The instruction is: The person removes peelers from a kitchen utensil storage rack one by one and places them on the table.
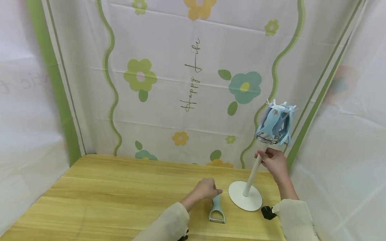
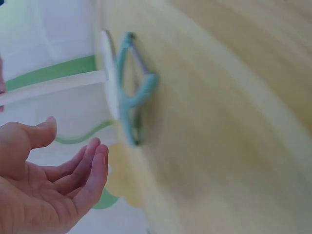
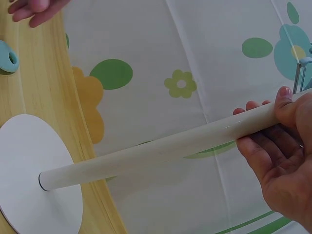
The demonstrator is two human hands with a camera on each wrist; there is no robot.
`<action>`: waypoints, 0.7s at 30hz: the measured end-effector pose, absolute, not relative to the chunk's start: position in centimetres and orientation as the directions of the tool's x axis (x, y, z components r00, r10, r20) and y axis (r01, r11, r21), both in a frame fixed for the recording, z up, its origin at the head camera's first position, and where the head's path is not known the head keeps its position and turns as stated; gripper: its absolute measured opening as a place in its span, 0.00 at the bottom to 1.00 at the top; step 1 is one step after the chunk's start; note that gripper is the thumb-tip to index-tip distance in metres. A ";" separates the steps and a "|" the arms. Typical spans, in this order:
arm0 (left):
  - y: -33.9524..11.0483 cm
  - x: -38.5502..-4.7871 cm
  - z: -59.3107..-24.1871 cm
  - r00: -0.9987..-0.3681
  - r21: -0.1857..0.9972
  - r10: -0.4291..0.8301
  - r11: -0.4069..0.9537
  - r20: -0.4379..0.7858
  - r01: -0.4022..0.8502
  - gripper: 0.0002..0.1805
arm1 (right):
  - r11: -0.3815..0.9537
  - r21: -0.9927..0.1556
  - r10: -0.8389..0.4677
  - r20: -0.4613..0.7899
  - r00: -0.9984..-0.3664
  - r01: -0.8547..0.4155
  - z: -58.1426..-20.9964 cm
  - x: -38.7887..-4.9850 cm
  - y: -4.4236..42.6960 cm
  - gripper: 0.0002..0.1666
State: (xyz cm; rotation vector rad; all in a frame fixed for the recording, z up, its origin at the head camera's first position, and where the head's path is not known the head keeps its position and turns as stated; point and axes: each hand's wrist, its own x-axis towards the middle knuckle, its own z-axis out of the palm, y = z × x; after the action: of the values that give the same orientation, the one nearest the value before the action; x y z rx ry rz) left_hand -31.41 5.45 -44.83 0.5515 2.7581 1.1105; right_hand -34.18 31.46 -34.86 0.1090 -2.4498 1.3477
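- A white cloth backdrop (image 1: pixel 170 37), printed with flowers and lettering, hangs behind a yellowish wood-grain table (image 1: pixel 96 195).
- On the table, closer to the right edge than the left, lies a light-blue Y-shaped peeler (image 1: pixel 216 204), its handle toward the far edge and its metal blade toward the near one.
- The left hand (image 1: pixel 206 188) is beside that handle; its wrist view shows loosely curved fingers, thumb apart, with nothing in their grasp.
- Just right of the peeler, near the table's far right corner, is a white stand (image 1: pixel 254 173) with a slim pole and a round base.
- The right hand (image 1: pixel 275 162) grips the upper pole, thumb and fingers closed about it.
- Above that grip hangs a cluster of light-blue peelers (image 1: pixel 272 122), blades downward; they overlap too much to count.
- As a judgement on progress, most of the peelers in view are on the stand, so that part looks done; the single peeler on the table is the only one seen off it, and remains ungrasped.
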 end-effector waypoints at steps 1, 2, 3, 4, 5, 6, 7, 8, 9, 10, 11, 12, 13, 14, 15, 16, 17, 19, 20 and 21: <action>5.5 -31.5 -44.4 -0.923 0.692 0.384 0.655 0.041 0.303 0.28 | 0.544 -0.808 0.096 0.328 -0.940 -0.226 -34.9 -34.2 31.5 0.25; 5.5 -31.5 -44.0 -0.917 0.693 0.394 0.644 0.061 0.323 0.25 | 0.544 -0.809 0.096 0.326 -0.941 -0.225 -34.9 -34.2 31.5 0.25; 5.6 -31.5 -43.5 -0.911 0.698 0.405 0.632 0.075 0.338 0.21 | 0.543 -0.809 0.097 0.325 -0.941 -0.223 -34.9 -34.2 31.5 0.25; 5.6 -31.5 -43.0 -0.904 0.702 0.418 0.618 0.088 0.353 0.18 | 0.544 -0.809 0.097 0.325 -0.941 -0.223 -34.9 -34.3 31.5 0.25; 5.7 -31.6 -42.6 -0.899 0.701 0.426 0.611 0.102 0.369 0.17 | 0.547 -0.807 0.099 0.325 -0.941 -0.221 -34.9 -34.3 31.5 0.25; 5.8 -31.8 -42.3 -0.892 0.702 0.436 0.600 0.116 0.385 0.15 | 0.549 -0.806 0.100 0.325 -0.940 -0.220 -34.9 -34.3 31.5 0.25; 5.9 -31.9 -41.9 -0.883 0.703 0.450 0.586 0.132 0.404 0.14 | 0.553 -0.804 0.102 0.326 -0.940 -0.219 -34.9 -34.3 31.4 0.25; 6.1 -32.0 -41.6 -0.874 0.702 0.464 0.574 0.145 0.421 0.14 | 0.558 -0.801 0.103 0.327 -0.939 -0.218 -34.9 -34.3 31.4 0.25; 6.2 -32.1 -41.2 -0.866 0.706 0.475 0.560 0.156 0.434 0.13 | 0.563 -0.798 0.106 0.329 -0.938 -0.216 -34.9 -34.3 31.4 0.24; 6.4 -32.2 -40.8 -0.859 0.707 0.484 0.547 0.170 0.448 0.12 | 0.567 -0.795 0.109 0.329 -0.938 -0.213 -34.9 -34.3 31.3 0.24; 6.6 -32.3 -40.5 -0.850 0.708 0.493 0.533 0.185 0.463 0.12 | 0.570 -0.794 0.111 0.329 -0.938 -0.211 -34.9 -34.3 31.3 0.24; 6.8 -32.3 -40.1 -0.842 0.706 0.500 0.523 0.201 0.479 0.11 | 0.569 -0.795 0.112 0.329 -0.937 -0.211 -34.9 -34.3 31.3 0.24; 7.0 -32.4 -39.8 -0.836 0.707 0.504 0.510 0.216 0.490 0.11 | 0.568 -0.795 0.113 0.330 -0.937 -0.212 -34.8 -34.3 31.2 0.24; 7.1 -32.4 -39.4 -0.831 0.705 0.507 0.501 0.231 0.502 0.11 | 0.565 -0.797 0.114 0.330 -0.937 -0.212 -34.8 -34.3 31.2 0.24; 7.3 -32.5 -39.0 -0.826 0.707 0.509 0.491 0.243 0.510 0.11 | 0.561 -0.800 0.114 0.330 -0.937 -0.213 -34.7 -34.3 31.2 0.24; 7.5 -32.5 -38.6 -0.821 0.704 0.510 0.483 0.257 0.521 0.11 | 0.556 -0.803 0.114 0.328 -0.938 -0.214 -34.7 -34.2 31.2 0.24; 7.7 -32.5 -38.3 -0.816 0.702 0.512 0.475 0.269 0.530 0.10 | 0.553 -0.805 0.113 0.330 -0.937 -0.217 -34.7 -34.3 31.2 0.24; 8.1 -32.6 -37.6 -0.808 0.704 0.513 0.457 0.290 0.543 0.10 | 0.549 -0.806 0.111 0.333 -0.936 -0.222 -34.7 -34.2 31.2 0.24; 8.2 -32.6 -37.3 -0.803 0.704 0.514 0.448 0.302 0.552 0.10 | 0.545 -0.808 0.111 0.335 -0.935 -0.225 -34.8 -34.2 31.3 0.24; 8.4 -32.6 -37.0 -0.800 0.707 0.513 0.437 0.312 0.556 0.09 | 0.543 -0.808 0.110 0.337 -0.935 -0.228 -34.8 -34.2 31.3 0.24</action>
State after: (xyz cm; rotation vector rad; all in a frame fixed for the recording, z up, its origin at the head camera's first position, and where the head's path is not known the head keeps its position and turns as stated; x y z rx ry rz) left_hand -32.63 8.37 -37.01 1.0068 2.7052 1.3629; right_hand -34.20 31.29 -34.81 0.0969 -2.4354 1.3493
